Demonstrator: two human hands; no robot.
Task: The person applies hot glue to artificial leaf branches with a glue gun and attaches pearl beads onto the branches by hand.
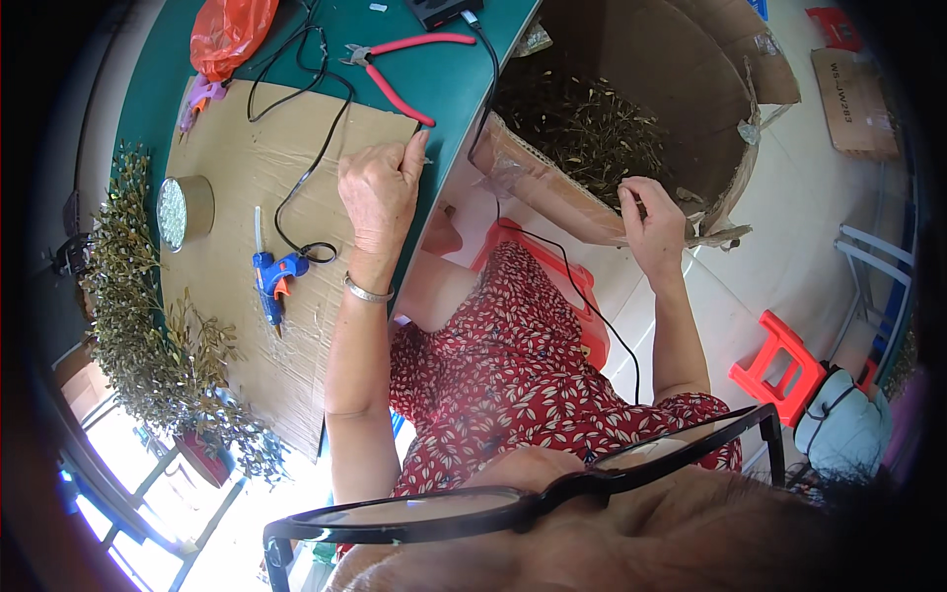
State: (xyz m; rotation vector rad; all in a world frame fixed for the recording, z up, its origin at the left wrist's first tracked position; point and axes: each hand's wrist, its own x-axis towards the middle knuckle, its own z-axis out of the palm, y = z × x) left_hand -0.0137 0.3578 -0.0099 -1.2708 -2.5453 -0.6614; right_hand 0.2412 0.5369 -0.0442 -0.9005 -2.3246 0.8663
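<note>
My left hand [379,192] is closed above the edge of the table, over the flattened cardboard [232,266]. Its thumb presses against the curled fingers, and what they hold, if anything, I cannot make out. At the near rim of a large cardboard box [557,192], my right hand [653,225] has thumb and fingers bent together; anything between them is too small to tell. Dried leafy sprigs [602,133] fill the box beside that hand. Left of my left hand lie a blue glue gun [272,279] with a clear stick and a round tin [187,212] of pale greenish pieces.
Red-handled cutting pliers [390,74], a black cord [326,84] and an orange plastic bag [232,35] are on the green table [459,74]. Bushy dried plants [138,286] stand along its left side. A red stool [784,370] is on the floor at right.
</note>
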